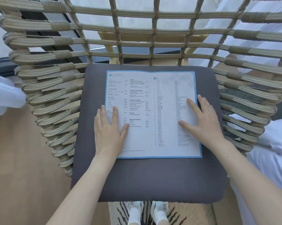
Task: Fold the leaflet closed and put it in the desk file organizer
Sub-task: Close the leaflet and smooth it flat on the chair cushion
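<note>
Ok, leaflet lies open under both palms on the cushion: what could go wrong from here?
1. The gray cushion is soft, so the fold may crease off the leaflet's centre line.
2. The left hand and right hand lie flat, gripping no edge; lifting one side may slide the sheet.
3. No file organizer is in view, so the drop-off means carrying it elsewhere.

I am seeing soft, even daylight coming through the pale curtains (259, 38) behind the woven chair back (137, 30). Shadows are lying faint under both hands. The wide lens is bending the weave outward at the edges, and the leaflet's (153, 114) small print is reading slightly blurred.
</note>
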The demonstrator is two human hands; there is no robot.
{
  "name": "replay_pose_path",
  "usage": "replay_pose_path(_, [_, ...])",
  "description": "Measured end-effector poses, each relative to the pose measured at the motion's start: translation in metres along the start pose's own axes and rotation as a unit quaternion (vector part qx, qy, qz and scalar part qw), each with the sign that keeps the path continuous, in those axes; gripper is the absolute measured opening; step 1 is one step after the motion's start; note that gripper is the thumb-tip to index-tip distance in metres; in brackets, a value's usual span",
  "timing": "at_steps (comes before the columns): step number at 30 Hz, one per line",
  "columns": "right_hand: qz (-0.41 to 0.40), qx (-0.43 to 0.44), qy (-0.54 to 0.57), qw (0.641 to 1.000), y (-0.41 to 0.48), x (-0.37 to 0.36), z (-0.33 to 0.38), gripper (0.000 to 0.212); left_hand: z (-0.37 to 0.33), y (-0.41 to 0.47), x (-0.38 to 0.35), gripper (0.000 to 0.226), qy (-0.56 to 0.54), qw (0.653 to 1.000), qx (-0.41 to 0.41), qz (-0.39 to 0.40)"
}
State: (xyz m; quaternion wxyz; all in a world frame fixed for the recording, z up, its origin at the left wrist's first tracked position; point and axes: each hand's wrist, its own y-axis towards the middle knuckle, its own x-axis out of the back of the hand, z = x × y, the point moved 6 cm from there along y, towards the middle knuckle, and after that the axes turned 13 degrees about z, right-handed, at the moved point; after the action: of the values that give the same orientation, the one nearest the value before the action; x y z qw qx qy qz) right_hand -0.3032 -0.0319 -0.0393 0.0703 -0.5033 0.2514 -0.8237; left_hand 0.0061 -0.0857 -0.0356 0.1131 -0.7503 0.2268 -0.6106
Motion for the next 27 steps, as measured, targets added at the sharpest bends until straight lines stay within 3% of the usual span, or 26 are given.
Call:
replay_pose_path(4, [-0.083, 0.029, -0.03, 0.996, -0.031, -0.009, 0.018, 0.066, -0.028, -0.021, 0.0, 0.057, 0.042, 0.994, -0.094, -0.048])
replay_pose_path(7, [-0.086, 0.062, -0.06, 0.993, -0.053, -0.033, 0.036, 0.061, -0.039, -0.037, -0.017, 0.057, 0.057, 0.986, -0.151, -0.03])
replay_pose_path(16, [-0.044, 0.026, -0.114, 0.992, -0.043, -0.076, 0.025, 0.061, -0.024, -0.029, -0.065, 0.058, 0.092, 0.987, -0.13, 0.002])
replay_pose_path(23, [-0.042, 0.036, -0.1, 0.993, -0.049, -0.069, 0.024, 0.062, -0.021, -0.034, -0.051, 0.06, 0.057, 0.99, -0.131, 0.0])
replay_pose_path(27, [-0.039, 0.013, -0.083, 0.996, -0.066, -0.057, 0.006, 0.067, 0.007, -0.048, -0.034, 0.068, 0.016, 0.999, -0.041, -0.013])
